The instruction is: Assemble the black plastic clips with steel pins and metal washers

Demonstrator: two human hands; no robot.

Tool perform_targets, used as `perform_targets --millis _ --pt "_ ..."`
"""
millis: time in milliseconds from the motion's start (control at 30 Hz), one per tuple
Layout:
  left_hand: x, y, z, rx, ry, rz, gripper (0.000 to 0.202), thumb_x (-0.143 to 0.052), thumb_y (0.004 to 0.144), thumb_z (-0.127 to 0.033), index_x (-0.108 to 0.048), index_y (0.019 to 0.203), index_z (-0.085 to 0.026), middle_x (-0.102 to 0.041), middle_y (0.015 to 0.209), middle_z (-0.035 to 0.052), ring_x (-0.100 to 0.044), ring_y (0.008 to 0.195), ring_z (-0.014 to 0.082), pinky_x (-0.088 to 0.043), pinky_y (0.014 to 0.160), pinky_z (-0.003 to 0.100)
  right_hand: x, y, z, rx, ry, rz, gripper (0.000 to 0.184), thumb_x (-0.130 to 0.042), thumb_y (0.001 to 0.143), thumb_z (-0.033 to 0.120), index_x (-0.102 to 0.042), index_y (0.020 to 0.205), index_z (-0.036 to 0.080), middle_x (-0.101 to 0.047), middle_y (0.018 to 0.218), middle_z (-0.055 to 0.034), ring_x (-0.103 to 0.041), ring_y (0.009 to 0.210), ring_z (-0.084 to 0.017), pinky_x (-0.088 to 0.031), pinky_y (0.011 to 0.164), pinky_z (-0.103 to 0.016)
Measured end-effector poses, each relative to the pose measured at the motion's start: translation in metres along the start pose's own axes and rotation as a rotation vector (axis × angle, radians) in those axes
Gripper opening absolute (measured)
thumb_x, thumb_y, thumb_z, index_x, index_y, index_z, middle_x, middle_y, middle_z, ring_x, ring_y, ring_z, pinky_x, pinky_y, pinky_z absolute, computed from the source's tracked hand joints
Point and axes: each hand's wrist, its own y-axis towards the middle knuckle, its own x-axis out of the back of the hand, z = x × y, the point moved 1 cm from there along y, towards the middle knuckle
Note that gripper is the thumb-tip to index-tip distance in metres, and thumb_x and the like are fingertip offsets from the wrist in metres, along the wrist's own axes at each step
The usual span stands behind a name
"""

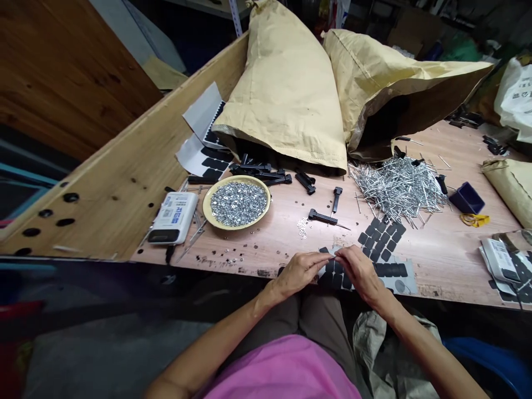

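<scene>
At the table's front edge, my left hand (pixel 298 271) and my right hand (pixel 361 272) meet fingertip to fingertip in a pinch. A small thin thing shows between them, too small to name. Beneath them lies a grey backing sheet (pixel 409 271) with black rounded pads (pixel 390 270). Just beyond my fingers is a black plastic part (pixel 323 216) with a thin metal rod sticking out. Next to it, a second black part (pixel 337 198) lies near a scatter of small washers (pixel 303 227).
A yellow bowl (pixel 208 217) of small metal pieces stands left, beside a white power bank (pixel 172 219). Metal pins (pixel 403 185) are heaped right, near a dark blue box (pixel 467 198). Large paper sacks (pixel 286 94) stand behind. A wooden board (pixel 124 166) borders the left side.
</scene>
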Motion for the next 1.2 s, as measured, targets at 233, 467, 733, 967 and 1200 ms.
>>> perform_targets --millis 233,467,733,967,1200 --pt "-0.005 -0.003 0.002 -0.251 0.427 -0.092 0.033 -0.036 0.091 -0.015 -0.063 0.111 -0.016 -0.069 0.074 0.0051 -0.065 0.066 0.0124 -0.052 0.063 0.021 -0.002 0.0 -0.002 0.042 -0.026 0.01 0.025 -0.032 0.096 0.027 -0.054 0.088 0.02 -0.056 0.069 -0.0037 -0.05 0.062 -0.015 -0.043 0.057 -0.027" --pt "-0.008 -0.001 -0.002 -0.411 0.628 -0.171 0.028 -0.038 0.09 -0.01 -0.061 0.107 -0.013 -0.062 0.063 0.0009 -0.06 0.055 0.0109 -0.047 0.052 0.019 -0.004 -0.002 0.0 0.064 -0.27 -0.069 0.031 -0.031 0.096 0.025 -0.053 0.075 0.019 -0.055 0.063 -0.0044 -0.048 0.059 -0.017 -0.039 0.058 -0.029" --pt "-0.013 0.005 -0.01 -0.424 0.573 -0.178 0.031 -0.033 0.092 -0.012 -0.063 0.099 -0.011 -0.063 0.061 0.0023 -0.061 0.053 0.0114 -0.048 0.051 0.019 -0.015 -0.001 -0.001 -0.216 -0.182 -0.051 0.05 -0.019 0.098 0.036 -0.045 0.057 0.021 -0.046 0.045 0.0003 -0.04 0.039 -0.012 -0.026 0.044 -0.026" --pt "-0.024 0.009 -0.011 -0.192 0.385 -0.18 0.032 -0.036 0.092 -0.016 -0.061 0.111 -0.016 -0.071 0.086 0.0063 -0.068 0.073 0.0129 -0.053 0.066 0.02 -0.013 -0.002 0.004 -0.554 0.216 -0.059 0.057 -0.017 0.091 0.058 -0.046 0.059 0.021 -0.044 0.048 0.0016 -0.041 0.043 -0.011 -0.03 0.046 -0.024" --pt "-0.022 0.018 0.001 0.091 0.268 -0.053 0.035 -0.043 0.087 -0.017 -0.061 0.116 -0.022 -0.068 0.111 0.0037 -0.065 0.098 0.0173 -0.052 0.085 0.025 -0.029 0.002 -0.017 -0.738 0.507 0.107 0.052 -0.027 0.085 0.063 -0.049 0.065 0.02 -0.041 0.049 0.0039 -0.041 0.043 -0.012 -0.035 0.043 -0.023"
